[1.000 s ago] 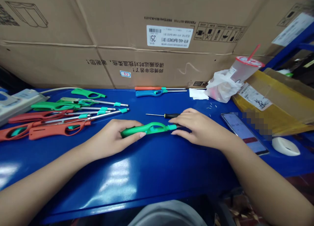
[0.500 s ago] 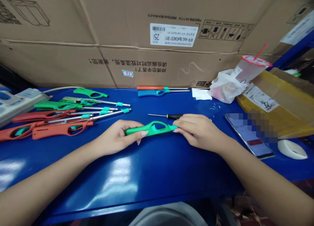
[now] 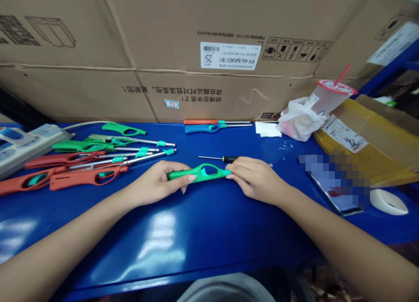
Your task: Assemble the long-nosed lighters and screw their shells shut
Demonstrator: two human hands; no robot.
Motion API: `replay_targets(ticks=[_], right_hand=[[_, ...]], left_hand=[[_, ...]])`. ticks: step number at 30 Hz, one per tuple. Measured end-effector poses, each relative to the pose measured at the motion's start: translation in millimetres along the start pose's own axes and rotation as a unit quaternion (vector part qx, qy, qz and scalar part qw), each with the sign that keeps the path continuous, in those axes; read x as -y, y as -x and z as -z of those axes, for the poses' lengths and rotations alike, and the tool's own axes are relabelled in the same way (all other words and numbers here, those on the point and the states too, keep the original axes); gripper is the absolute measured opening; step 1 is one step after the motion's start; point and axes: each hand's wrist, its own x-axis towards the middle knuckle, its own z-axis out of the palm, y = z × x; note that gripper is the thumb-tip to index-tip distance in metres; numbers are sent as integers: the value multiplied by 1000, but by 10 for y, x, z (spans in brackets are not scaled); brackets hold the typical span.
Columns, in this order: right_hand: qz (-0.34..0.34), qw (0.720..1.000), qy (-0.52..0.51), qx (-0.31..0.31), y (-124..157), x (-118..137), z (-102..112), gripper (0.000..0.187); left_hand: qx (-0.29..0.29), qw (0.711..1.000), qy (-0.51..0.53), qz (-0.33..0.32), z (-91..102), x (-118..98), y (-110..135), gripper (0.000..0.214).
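Note:
Both hands hold one green long-handled lighter (image 3: 199,173) just above the blue table (image 3: 183,236). My left hand (image 3: 160,184) is closed round its handle end, thumb on top. My right hand (image 3: 255,177) is closed round its front end, hiding the metal tube, whose tip shows past the knuckles. A small screwdriver (image 3: 218,158) with a black handle lies just behind the lighter.
A pile of green and red lighters (image 3: 81,162) lies at the left, beside a white power strip (image 3: 22,142). A red and a blue lighter (image 3: 209,125) lie by the cardboard boxes (image 3: 196,53). At the right are a phone (image 3: 337,186), a tape roll (image 3: 388,201), a plastic bag (image 3: 296,116) and a cup (image 3: 329,97).
The lighter has been lifted slightly and turned in my hands; my right hand has slid closer along its front end. The view shifted a little.

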Motion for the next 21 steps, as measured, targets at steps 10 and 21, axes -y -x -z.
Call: replay_targets(ticks=[10, 21], right_hand=[[-64, 996, 11, -67, -103, -101, 78, 19], [-128, 988, 11, -91, -4, -222, 80, 26]], left_hand=[[-85, 934, -307, -163, 227, -173, -105, 44], [-132, 880, -424, -168, 459, 9, -1029, 38]])
